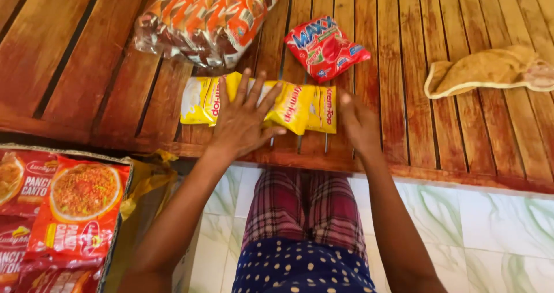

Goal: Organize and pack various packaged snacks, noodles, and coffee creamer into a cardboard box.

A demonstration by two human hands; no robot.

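Slatted wooden table [450, 126] underneath, left hand [242, 120] with fingers spread flat on yellow packets [300, 105], right hand [358, 123] closed against their end near red packet [326, 46]; best pressed evenly, edges squared.

A slatted reddish-brown wooden platform [450, 126] fills the upper view, its planks glossy under warm light. Below its front edge lies a floor of pale tiles [496, 235] with green marbling, separated by thin grout lines.
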